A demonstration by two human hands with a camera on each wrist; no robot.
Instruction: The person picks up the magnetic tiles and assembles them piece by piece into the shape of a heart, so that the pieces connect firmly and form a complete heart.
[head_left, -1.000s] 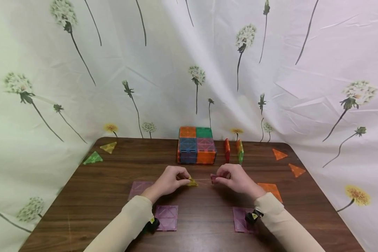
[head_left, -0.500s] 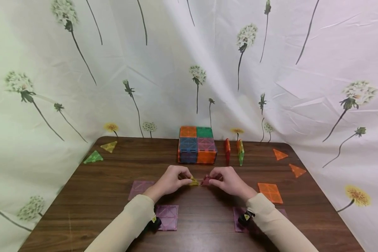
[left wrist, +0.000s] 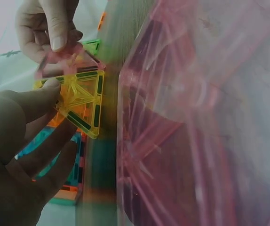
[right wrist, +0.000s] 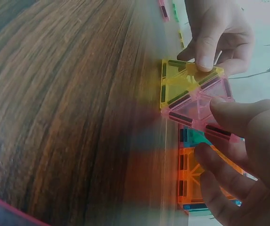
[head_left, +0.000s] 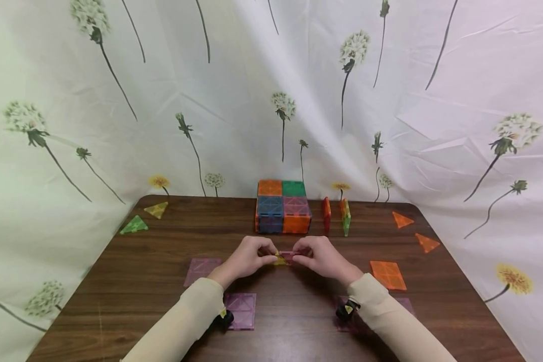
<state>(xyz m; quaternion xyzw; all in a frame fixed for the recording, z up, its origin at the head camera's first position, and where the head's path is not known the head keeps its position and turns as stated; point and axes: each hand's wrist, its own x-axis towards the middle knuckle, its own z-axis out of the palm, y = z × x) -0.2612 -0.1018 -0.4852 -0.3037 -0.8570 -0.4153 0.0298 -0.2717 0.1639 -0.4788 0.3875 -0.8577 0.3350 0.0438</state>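
- Left hand (head_left: 249,259): pinches yellow triangle (left wrist: 87,92), on the near side of the tile box (head_left: 282,207).
- Right hand (head_left: 321,257): pinches pink triangle (right wrist: 197,106), same side of the tile box, touching yellow triangle.

One held triangle (left wrist: 82,96) is yellow, its neighbour (right wrist: 202,108) pink.

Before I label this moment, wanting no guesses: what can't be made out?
Head: seam between yellow triangle and pink triangle, too small.
Head: how many purple tiles the right sleeve hides.
Left wrist: near pink tile, cut by frame edges.
Right wrist: corner pink piece, likewise cut.
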